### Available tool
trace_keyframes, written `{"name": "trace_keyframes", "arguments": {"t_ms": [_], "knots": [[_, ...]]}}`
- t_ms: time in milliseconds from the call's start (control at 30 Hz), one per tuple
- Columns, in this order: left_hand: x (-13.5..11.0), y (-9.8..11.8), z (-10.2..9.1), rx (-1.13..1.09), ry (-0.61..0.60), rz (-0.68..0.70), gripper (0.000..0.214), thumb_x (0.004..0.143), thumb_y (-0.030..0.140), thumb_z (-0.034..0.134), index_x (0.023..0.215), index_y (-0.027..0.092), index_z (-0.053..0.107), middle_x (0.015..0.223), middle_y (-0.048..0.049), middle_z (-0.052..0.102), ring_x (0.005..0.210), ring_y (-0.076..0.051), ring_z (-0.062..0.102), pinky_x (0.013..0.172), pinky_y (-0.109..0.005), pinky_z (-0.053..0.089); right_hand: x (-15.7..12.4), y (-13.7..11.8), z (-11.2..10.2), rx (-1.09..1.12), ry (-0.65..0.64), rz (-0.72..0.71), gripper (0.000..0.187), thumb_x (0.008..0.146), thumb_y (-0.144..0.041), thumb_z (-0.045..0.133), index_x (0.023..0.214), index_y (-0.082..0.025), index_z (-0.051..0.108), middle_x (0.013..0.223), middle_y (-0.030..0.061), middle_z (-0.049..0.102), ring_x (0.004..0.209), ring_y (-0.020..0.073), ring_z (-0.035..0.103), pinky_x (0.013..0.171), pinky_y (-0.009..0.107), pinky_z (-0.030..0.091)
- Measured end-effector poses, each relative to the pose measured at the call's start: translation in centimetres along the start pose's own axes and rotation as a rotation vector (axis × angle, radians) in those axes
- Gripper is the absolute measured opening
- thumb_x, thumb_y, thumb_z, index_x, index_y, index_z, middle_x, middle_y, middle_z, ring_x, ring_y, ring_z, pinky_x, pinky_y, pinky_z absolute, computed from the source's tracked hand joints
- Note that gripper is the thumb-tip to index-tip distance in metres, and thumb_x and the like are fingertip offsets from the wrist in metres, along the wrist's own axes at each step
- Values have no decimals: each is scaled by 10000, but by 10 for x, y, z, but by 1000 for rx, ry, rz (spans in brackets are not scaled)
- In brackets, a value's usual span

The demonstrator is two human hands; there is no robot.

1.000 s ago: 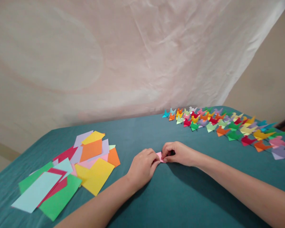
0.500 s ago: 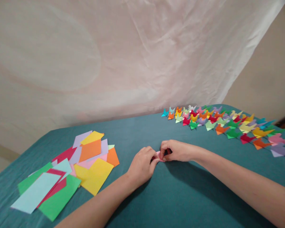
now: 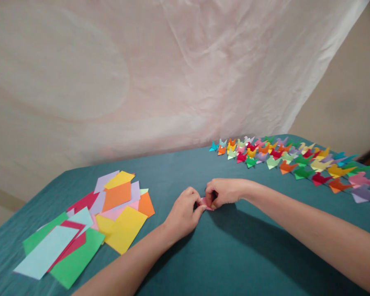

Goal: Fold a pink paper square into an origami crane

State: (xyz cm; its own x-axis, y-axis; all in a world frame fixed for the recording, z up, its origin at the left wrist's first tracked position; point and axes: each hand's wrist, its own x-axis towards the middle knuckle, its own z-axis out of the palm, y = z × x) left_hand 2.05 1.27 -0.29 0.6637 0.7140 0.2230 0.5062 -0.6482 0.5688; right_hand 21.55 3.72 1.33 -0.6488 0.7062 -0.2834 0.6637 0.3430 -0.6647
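The left hand (image 3: 186,209) and right hand (image 3: 222,191) are working close together, fingertips pinching the pink paper (image 3: 207,203) midway between the left and right edges of the tabletop (image 3: 179,172). It seems to be only partway folded; fingers are hiding too much to count creases. Many birds (image 3: 304,173), apparently finished, are standing in rows from the far edge toward the right edge; loose sheets (image 3: 128,230), seemingly unfolded, are lying toward the left edge.

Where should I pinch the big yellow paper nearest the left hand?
Probably at the near right edge of the yellow paper, coming from the right: the sheet lies flat, and that edge reaches onto the teal cloth with nothing over it, so a fingertip might slip under.
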Motion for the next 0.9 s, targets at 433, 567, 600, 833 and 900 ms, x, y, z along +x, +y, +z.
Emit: {"name": "trace_keyframes", "arguments": {"t_ms": [433, 567, 600, 833, 900], "knots": [[2, 0, 1, -50, 18, -48, 66, 766, 155, 585, 701, 152, 569, 795, -21, 510, 777, -148, 501, 703, -262, 409, -19, -3, 15, 43, 225, -41, 101, 697, -160, 608, 758, -147, 687, 784, 25, 610, 658, 121, 550, 580, 208, 413], [2, -1, 1, -64, 21, -61, 65, 756, 130, 574, 694, 151, 575, 793, -21, 512, 769, -144, 504, 697, -260, 410, -30, 0, 32, 55, 413, -126, 107, 769, -163, 574, 782, -164, 680, 823, 33, 599, 737, 129, 572, 668, 231, 439], [2, -1, 1, -67, 22, -63, 68, 754, 127, 574, 691, 151, 575, 792, -21, 513, 771, -144, 505, 698, -260, 410, -33, 0, 37, 30, 467, -142, 122, 790, -158, 559, 786, -170, 681, 823, 35, 604, 747, 131, 570, 687, 240, 440], [3, 2, 1, -67, 22, -71, 77, 756, 133, 575, 680, 151, 569, 780, -21, 515, 762, -146, 509, 687, -260, 414, -57, -11, 60, -334, 572, -252, 343, 864, -78, 406, 1096, -208, 623, 976, 73, 648, 913, 180, 554, 806, 337, 454], [3, 2, 1, -65, 24, -69, 79, 762, 140, 571, 683, 152, 569, 785, -22, 516, 765, -146, 511, 689, -262, 417, -60, -11, 64, -429, 589, -265, 397, 849, -58, 393, 1180, -187, 570, 1014, 94, 644, 940, 193, 553, 814, 359, 468]]}}
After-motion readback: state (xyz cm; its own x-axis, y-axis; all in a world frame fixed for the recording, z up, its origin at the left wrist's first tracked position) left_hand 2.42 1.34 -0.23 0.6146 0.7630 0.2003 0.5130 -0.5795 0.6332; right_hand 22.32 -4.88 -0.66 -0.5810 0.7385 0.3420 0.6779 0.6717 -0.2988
